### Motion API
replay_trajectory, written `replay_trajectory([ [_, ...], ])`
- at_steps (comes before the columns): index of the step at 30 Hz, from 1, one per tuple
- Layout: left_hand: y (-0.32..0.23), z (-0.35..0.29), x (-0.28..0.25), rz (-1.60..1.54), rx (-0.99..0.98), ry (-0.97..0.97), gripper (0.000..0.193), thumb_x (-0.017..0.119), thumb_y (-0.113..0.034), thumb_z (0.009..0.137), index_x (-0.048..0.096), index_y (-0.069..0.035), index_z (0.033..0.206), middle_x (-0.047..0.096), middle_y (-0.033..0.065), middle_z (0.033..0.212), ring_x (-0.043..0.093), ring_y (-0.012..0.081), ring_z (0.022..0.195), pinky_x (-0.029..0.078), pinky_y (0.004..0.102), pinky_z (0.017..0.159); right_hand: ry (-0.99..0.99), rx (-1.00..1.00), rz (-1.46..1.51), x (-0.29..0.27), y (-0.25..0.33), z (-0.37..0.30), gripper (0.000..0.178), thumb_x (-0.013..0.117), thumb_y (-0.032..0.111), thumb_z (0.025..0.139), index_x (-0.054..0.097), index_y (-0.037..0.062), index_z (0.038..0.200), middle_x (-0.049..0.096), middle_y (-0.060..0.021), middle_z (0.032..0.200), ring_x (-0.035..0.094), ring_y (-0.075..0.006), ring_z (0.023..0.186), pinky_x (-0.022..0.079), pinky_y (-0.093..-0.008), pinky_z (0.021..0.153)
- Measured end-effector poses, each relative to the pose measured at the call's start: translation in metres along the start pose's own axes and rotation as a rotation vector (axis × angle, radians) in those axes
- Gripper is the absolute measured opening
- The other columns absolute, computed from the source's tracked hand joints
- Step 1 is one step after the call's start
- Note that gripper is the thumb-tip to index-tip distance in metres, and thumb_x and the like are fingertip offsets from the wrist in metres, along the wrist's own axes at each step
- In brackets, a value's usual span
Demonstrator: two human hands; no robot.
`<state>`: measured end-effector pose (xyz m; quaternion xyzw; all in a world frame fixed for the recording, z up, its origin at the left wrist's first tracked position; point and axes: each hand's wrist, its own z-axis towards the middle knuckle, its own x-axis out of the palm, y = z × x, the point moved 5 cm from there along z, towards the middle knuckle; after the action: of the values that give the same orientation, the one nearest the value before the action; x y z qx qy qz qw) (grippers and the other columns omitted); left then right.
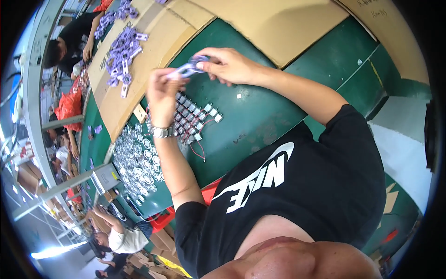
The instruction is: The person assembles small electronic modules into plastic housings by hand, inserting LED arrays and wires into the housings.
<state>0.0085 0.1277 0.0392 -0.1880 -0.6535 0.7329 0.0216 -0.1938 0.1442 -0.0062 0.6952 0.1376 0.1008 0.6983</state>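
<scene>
A long purple plastic housing (187, 69) with a rounded end is held above the green table between my two hands. My left hand (163, 90), with a metal watch at its wrist, pinches the housing's left end and is slightly blurred. Around the rounded right end close the thumb and fingers of my right hand (225, 66). Below the hands lie rows of small silver motors (190, 114) with thin red and dark wires. Many round, silver-rimmed parts (137, 162) are spread beside my left forearm.
Similar purple housings (123, 56) are heaped on a cardboard sheet (162, 28) at the far left. More cardboard (278, 28) covers the table's far side. A metal frame (39, 93) runs along the left. Several people work beyond it, near red bags (70, 109). A grey box (105, 178) sits at the table's left edge.
</scene>
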Motion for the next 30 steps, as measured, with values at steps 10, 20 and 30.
replay_trajectory([
  [10,0.004,0.118,0.030,0.625,-0.199,-0.173,0.055,0.065,-0.046,0.097,0.060,-0.004,0.133,0.075,0.0180,0.086,0.073,0.0250,0.070,0.059,0.0347,0.058,-0.045,-0.426,-0.596,0.011,-0.026,-0.007,0.030,0.065,0.027,0.095,0.067,0.0077,0.117,0.068,-0.0125,0.101,0.065,-0.0328,0.095,0.055,-0.0467,0.080],
  [20,-0.044,0.250,0.217,1.134,0.568,0.099,0.030,0.046,-0.004,0.094,0.072,0.003,0.108,0.069,0.0278,0.114,0.069,0.0422,0.105,0.055,0.0496,0.092,0.170,-0.803,-0.756,0.074,-0.008,-0.034,0.043,0.073,0.037,0.088,0.067,0.0120,0.123,0.057,-0.0123,0.133,0.047,-0.0316,0.130,0.037,-0.0496,0.107],
  [30,-0.064,0.205,0.141,0.934,0.402,-0.021,0.024,0.063,-0.020,0.088,0.073,-0.001,0.099,0.074,0.0213,0.096,0.071,0.0382,0.093,0.056,0.0450,0.082,0.150,-0.591,-0.438,0.064,-0.013,-0.034,0.008,0.067,0.013,0.091,0.063,0.0071,0.094,0.065,-0.0090,0.089,0.057,-0.0305,0.094,0.044,-0.0434,0.082],
])
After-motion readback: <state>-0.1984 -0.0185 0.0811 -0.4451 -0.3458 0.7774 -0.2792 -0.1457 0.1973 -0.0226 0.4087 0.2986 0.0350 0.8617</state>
